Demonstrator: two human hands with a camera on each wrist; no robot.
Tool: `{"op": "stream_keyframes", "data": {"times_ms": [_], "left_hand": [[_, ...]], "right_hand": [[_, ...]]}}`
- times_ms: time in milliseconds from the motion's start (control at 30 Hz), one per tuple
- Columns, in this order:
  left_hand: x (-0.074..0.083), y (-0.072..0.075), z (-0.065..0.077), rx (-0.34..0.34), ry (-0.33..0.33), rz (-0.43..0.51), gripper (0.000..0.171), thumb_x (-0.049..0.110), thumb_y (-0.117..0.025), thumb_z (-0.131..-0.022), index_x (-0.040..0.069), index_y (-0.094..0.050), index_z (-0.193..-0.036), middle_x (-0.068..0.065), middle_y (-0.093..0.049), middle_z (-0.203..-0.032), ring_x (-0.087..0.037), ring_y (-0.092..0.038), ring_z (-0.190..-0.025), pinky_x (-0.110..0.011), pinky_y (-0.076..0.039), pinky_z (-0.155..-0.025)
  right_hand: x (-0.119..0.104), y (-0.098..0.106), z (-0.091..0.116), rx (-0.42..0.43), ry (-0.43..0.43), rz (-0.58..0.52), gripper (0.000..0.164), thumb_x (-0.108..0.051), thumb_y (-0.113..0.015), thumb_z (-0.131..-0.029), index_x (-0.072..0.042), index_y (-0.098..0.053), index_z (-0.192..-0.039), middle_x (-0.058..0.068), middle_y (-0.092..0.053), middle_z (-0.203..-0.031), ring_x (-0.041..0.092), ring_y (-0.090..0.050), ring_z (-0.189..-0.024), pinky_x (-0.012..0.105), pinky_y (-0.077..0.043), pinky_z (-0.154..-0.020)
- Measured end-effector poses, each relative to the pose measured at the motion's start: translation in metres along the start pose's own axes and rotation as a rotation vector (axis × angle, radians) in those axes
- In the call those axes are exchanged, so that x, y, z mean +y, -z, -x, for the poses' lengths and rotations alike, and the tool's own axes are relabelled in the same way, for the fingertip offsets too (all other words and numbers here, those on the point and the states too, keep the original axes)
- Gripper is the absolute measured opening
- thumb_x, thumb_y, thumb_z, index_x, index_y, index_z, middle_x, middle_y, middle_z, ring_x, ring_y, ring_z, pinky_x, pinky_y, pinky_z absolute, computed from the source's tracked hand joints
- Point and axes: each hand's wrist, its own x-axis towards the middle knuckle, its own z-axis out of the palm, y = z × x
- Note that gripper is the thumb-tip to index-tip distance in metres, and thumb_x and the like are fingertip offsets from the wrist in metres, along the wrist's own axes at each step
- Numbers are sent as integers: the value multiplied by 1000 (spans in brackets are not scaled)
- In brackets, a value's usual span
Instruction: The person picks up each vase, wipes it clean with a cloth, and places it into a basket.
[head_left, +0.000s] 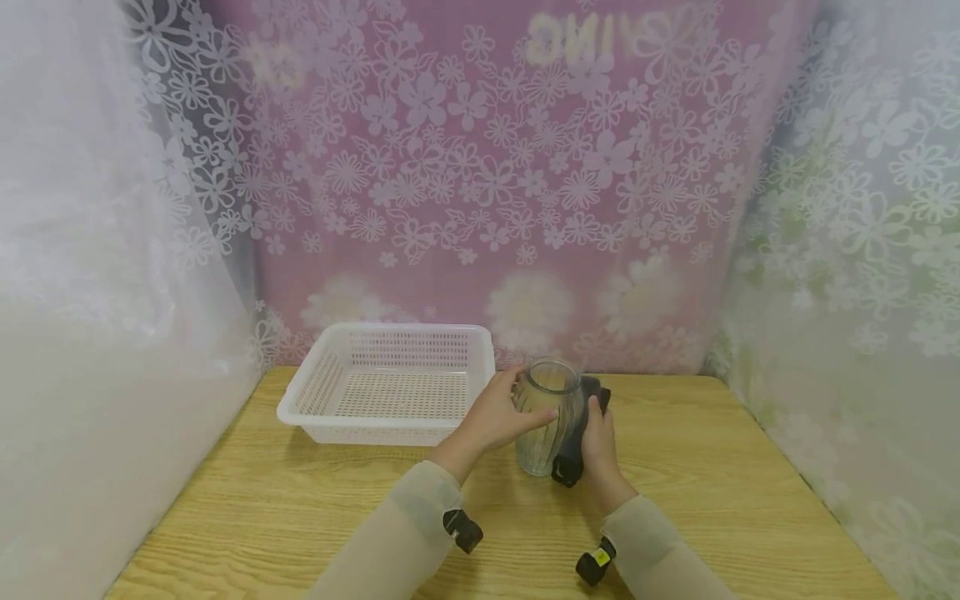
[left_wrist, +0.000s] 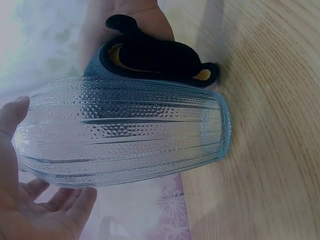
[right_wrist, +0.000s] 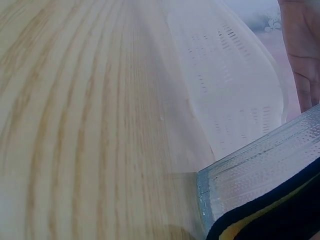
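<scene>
A ribbed, dimpled clear glass jar (head_left: pixel 538 446) stands upright on the wooden table. At its left my left hand (head_left: pixel 498 412) holds it near the top, thumb on the near side and fingers round the far side. My right hand (head_left: pixel 600 435) grips a dark folded cloth piece (head_left: pixel 573 446) against the jar's right side. In the left wrist view, this cloth piece (left_wrist: pixel 155 57) shows black edging and a yellow inside, and it lies along the glass (left_wrist: pixel 125 130). The right wrist view shows the jar's base (right_wrist: pixel 205 200) close at the tabletop.
A white perforated plastic basket (head_left: pixel 382 433) sits left of the jar, just behind my left forearm. The wooden table (head_left: pixel 712 500) runs back to a pink flowered curtain (head_left: pixel 487 208). Pale flowered sheets hang at both sides. Small black cameras (head_left: pixel 462 531) are strapped to the wrists.
</scene>
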Motion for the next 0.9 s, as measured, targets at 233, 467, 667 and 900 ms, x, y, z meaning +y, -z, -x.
{"op": "stream_keyframes", "data": {"times_ms": [233, 467, 667, 900], "left_hand": [[2, 1, 1, -4, 3, 2, 96, 58, -76, -83, 13, -33, -156, -11, -44, -150, -31, -49, -132, -51, -46, -104], [2, 0, 1, 3, 5, -2, 93, 53, -78, -83, 13, -35, -156, -12, -45, -150, -31, -49, -133, -51, -45, -104], [3, 1, 1, 9, 7, -3, 94, 55, -77, -83, 13, -35, -155, -12, -45, -150, -31, -49, -132, -51, -45, -104], [2, 1, 1, 9, 4, -11, 93, 53, -78, -84, 12, -36, -155, -12, -46, -149, -30, -51, -130, -50, -46, -103]], "right_hand": [[6, 0, -4, 4, -11, -18, 81, -58, -20, -106, -1, 4, -158, 27, -16, -159, 42, -19, -146, 51, -14, -121], [12, 0, -7, 1, -48, -29, 76, -56, -18, -106, 1, -8, -155, 25, -28, -150, 36, -37, -132, 43, -31, -113], [13, 1, -10, -12, -54, -12, 74, -56, -17, -106, 0, -14, -154, 20, -37, -142, 25, -48, -118, 31, -40, -99], [10, 3, -8, -10, -64, -12, 75, -55, -20, -106, -1, -11, -156, 24, -30, -151, 35, -37, -133, 45, -28, -115]]}}
